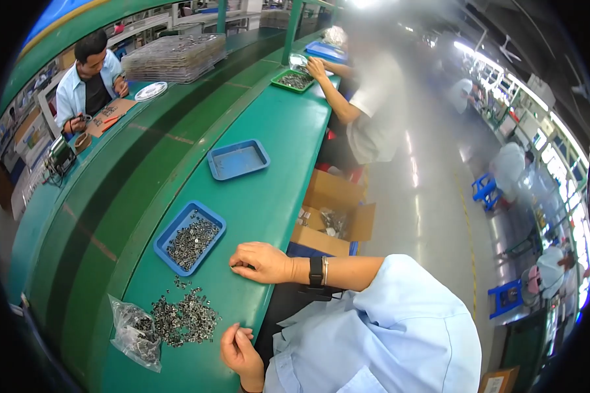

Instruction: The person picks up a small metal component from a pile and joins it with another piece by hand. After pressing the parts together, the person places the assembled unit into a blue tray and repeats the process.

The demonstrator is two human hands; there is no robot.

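Observation:
My right hand, with a dark band on its wrist, rests over the green tabletop beside a blue tray of small metal parts. Its fingers are curled with thumb and forefinger together, and a tiny dark bit seems to show at the tips. Lower down, my left hand is closed in a loose pinch at the table's edge. Whatever it holds, if anything, is too small to see. Just left of it lies a loose pile of small metal parts. A clear plastic bag with more parts touches the pile.
Another blue tray stands farther along the table. Beyond it a co-worker's hands work by a green tray. An open cardboard box sits beside the table. Across the green conveyor belt sits another person.

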